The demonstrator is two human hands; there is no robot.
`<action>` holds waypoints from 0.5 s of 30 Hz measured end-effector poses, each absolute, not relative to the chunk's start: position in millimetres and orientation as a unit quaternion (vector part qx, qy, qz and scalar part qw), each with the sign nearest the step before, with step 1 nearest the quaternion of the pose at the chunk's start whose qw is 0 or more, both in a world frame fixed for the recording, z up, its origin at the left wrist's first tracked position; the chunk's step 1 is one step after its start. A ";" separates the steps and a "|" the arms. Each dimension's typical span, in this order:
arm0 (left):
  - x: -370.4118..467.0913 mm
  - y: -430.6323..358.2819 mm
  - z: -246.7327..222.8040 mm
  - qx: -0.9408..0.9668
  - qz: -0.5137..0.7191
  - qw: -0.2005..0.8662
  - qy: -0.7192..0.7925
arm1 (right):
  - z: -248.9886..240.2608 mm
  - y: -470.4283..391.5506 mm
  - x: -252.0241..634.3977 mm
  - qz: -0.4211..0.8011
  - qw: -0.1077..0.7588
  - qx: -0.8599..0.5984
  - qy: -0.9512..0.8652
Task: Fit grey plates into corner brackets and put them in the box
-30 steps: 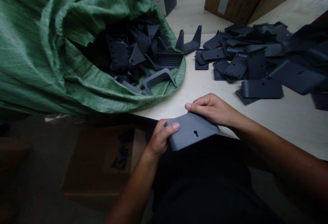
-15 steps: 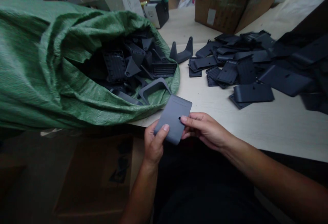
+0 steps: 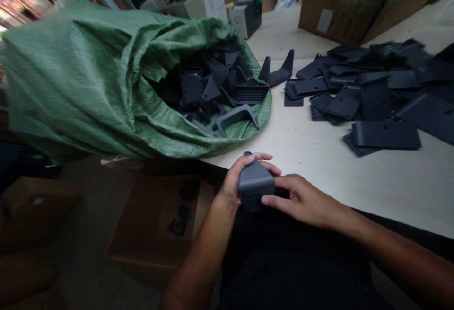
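Both hands are working together on one part: the left hand [image 3: 232, 184] and the right hand [image 3: 312, 201] are clamping a bent grey plastic bracket [image 3: 256, 187] between them. The bracket is sitting off the surface, in front of the near edge of the table [image 3: 319, 172], just below the mouth of the green woven sack [image 3: 88, 78].

Step in hand, as judged: handling a single piece in mid-air, probably looking it over. The left thumb is pressing on the upper face, with fingers wrapping round the far side; the right thumb is resting on the near face, close to its right edge. Any next move seems to be calling for a firm left hold, leaving the right fingers free to shift.

Appearance: matt, dark grey, with a smooth rounded bend joining the two visible faces. The upper face is tapering away toward the left thumb, a small dark rounded tip showing beyond it. Faint lines are running across the near face; its lower part is falling into shadow. The underside is staying hidden, so its form is not readable.
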State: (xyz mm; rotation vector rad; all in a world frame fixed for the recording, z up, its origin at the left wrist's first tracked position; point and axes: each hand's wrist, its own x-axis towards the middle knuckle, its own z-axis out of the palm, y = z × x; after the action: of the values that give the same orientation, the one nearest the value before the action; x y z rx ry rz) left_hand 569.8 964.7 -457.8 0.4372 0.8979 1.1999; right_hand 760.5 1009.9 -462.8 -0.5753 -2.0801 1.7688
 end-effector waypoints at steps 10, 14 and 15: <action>609.7 946.3 -459.2 0.213 0.634 0.599 0.440 | -475.6 978.6 758.4 0.746 0.300 -0.212 -0.556; 610.5 947.2 -453.4 0.227 0.652 0.575 0.438 | -473.6 984.1 761.0 0.737 0.281 -0.216 -0.575; 610.6 947.7 -451.4 0.229 0.656 0.572 0.435 | -472.9 985.9 762.7 0.735 0.272 -0.220 -0.582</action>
State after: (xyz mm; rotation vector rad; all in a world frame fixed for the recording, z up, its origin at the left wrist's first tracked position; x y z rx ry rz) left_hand 610.6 947.7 -451.4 0.5372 1.0207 1.5388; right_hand 762.7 985.9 -472.9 -0.5919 -1.5663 1.9777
